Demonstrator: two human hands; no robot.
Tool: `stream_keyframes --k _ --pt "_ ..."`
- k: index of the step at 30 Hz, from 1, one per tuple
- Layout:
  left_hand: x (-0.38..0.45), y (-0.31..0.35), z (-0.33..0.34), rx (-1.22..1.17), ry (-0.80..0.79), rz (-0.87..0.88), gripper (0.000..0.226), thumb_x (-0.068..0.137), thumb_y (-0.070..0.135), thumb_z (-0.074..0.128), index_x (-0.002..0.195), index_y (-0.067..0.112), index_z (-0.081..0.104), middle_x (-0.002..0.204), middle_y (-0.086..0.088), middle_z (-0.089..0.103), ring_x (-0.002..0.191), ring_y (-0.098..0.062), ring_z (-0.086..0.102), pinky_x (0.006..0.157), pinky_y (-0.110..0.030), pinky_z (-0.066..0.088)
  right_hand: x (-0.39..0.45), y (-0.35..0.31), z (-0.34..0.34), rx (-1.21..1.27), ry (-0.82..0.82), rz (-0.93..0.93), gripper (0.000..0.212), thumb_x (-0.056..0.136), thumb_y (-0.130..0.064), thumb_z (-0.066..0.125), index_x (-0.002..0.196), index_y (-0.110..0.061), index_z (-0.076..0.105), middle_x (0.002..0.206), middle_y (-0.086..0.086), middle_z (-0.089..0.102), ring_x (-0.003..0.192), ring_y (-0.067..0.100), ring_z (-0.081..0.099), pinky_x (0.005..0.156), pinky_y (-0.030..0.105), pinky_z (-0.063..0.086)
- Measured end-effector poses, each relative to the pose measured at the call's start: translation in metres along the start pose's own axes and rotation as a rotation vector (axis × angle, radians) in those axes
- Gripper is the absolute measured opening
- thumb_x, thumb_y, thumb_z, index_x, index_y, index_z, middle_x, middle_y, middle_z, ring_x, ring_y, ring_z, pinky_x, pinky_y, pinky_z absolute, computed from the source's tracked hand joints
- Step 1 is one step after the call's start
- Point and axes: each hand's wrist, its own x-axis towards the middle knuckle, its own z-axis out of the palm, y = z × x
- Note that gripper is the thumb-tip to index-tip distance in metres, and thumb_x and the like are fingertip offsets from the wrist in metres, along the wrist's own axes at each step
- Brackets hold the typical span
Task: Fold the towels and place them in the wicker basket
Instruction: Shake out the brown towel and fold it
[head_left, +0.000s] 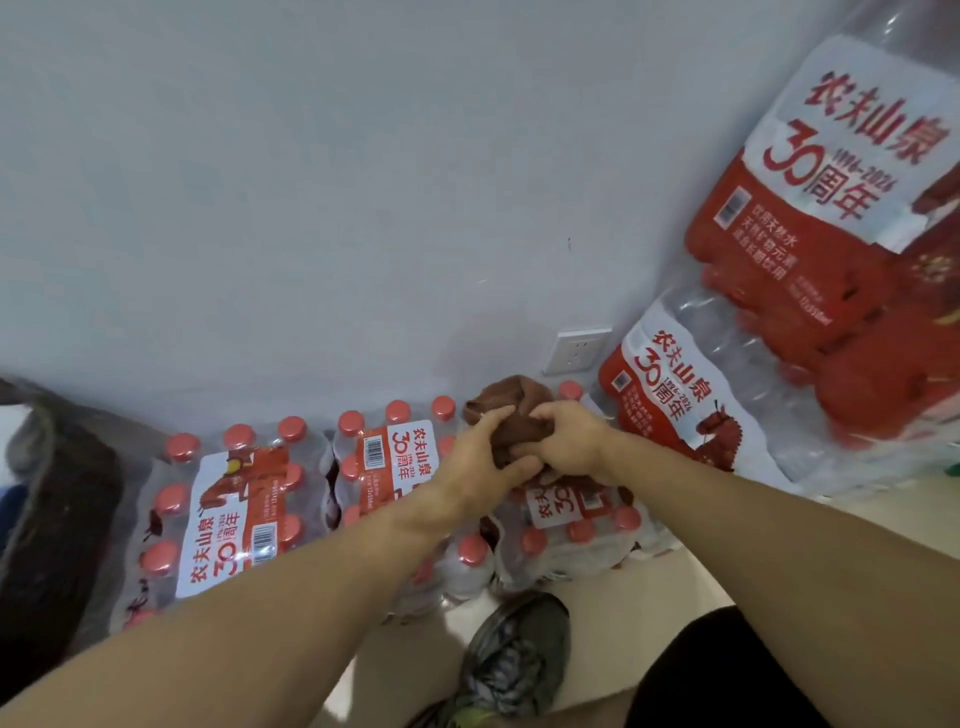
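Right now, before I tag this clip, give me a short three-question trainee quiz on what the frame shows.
1. True or false: both hands grip the brown towel.
2. The towel is held above: A) shrink-wrapped packs of water bottles B) a wooden table C) a sink.
3. Fill in: the bottle caps are ____.

Key: 1 true, the left hand and right hand both clutch the bunched cloth. 2 A. 3 red.
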Motion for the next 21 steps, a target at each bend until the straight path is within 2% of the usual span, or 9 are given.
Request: stream_keyframes --k 3,5,7,9,11,15,17,19,21 --pt "-0.007 0.011 -0.036 -0.028 -0.005 0.044 0.043 0.081 0.026 0.079 0.119 0.02 0.059 0.099 0.002 0.067 0.091 -0.013 0.066 0.076 -0.019 0.053 -0.008 -0.023 0.008 0.178 -0.073 -0.047 0.011 0.087 -0.018 0.074 0.092 -0.017 0.064 0.096 0.008 0.071 0.09 0.021 0.071 0.065 0.027 0.059" --pt "-0.014 0.022 -0.069 -0.009 -0.023 0.044 0.036 0.079 0.025 0.081 0.108 0.016 0.061 0.084 0.003 0.066 0.071 -0.005 0.064 0.062 -0.014 0.049 -0.015 -0.041 0.015 0.221 -0.083 -0.083 0.017 0.087 -0.025 0.075 0.096 -0.016 0.064 0.095 0.007 0.072 0.086 0.017 0.071 0.062 0.024 0.056" --pt "-0.023 0.035 -0.106 0.069 -0.07 0.028 0.036 0.078 0.028 0.081 0.103 0.012 0.062 0.079 0.0 0.068 0.061 -0.002 0.065 0.055 -0.014 0.049 -0.024 -0.063 0.022 0.202 -0.095 -0.131 0.027 0.086 -0.033 0.075 0.102 -0.014 0.065 0.096 0.009 0.074 0.078 0.013 0.071 0.058 0.022 0.056" --pt "-0.034 0.049 -0.144 0.158 -0.125 0.012 0.04 0.075 0.037 0.081 0.102 0.013 0.063 0.081 -0.009 0.072 0.066 -0.011 0.07 0.06 -0.022 0.055 -0.035 -0.088 0.03 0.181 -0.136 -0.191 0.031 0.088 -0.04 0.072 0.103 -0.014 0.064 0.091 0.007 0.073 0.065 0.008 0.068 0.052 0.02 0.053" --pt "-0.046 0.061 -0.177 0.19 -0.156 0.009 0.043 0.073 0.044 0.078 0.1 0.014 0.064 0.081 -0.011 0.073 0.071 -0.02 0.072 0.062 -0.026 0.058 -0.045 -0.113 0.038 0.22 -0.185 -0.26 0.033 0.092 -0.04 0.066 0.106 -0.01 0.063 0.092 0.006 0.07 0.062 0.007 0.065 0.053 0.023 0.051" --pt "-0.068 0.071 -0.219 0.147 -0.069 0.028 0.044 0.073 0.05 0.072 0.097 0.013 0.065 0.079 -0.006 0.074 0.072 -0.021 0.073 0.06 -0.023 0.057 -0.06 -0.156 0.049 0.286 -0.246 -0.345 0.032 0.099 -0.034 0.056 0.115 -0.008 0.062 0.101 0.006 0.068 0.084 0.014 0.067 0.07 0.031 0.057" --pt "-0.078 0.066 -0.23 0.093 0.018 0.029 0.042 0.073 0.047 0.071 0.096 0.012 0.066 0.077 -0.005 0.073 0.07 -0.021 0.073 0.061 -0.025 0.058 -0.064 -0.168 0.053 0.312 -0.286 -0.348 0.029 0.098 -0.029 0.059 0.116 -0.007 0.062 0.104 0.009 0.069 0.089 0.019 0.067 0.078 0.036 0.056" --pt "-0.084 0.057 -0.235 0.018 0.114 0.022 0.039 0.073 0.041 0.071 0.094 0.008 0.066 0.071 -0.003 0.072 0.066 -0.019 0.071 0.059 -0.022 0.056 -0.066 -0.176 0.057 0.297 -0.293 -0.366 0.032 0.093 -0.023 0.066 0.12 -0.007 0.061 0.106 0.016 0.07 0.089 0.023 0.066 0.071 0.034 0.052" --pt "-0.089 0.051 -0.24 -0.006 0.154 0.01 0.033 0.08 0.034 0.07 0.094 0.005 0.064 0.073 -0.008 0.071 0.068 -0.022 0.07 0.061 -0.026 0.058 -0.066 -0.182 0.061 0.252 -0.248 -0.398 0.036 0.087 -0.018 0.074 0.119 -0.008 0.062 0.102 0.017 0.072 0.082 0.021 0.067 0.062 0.028 0.05"
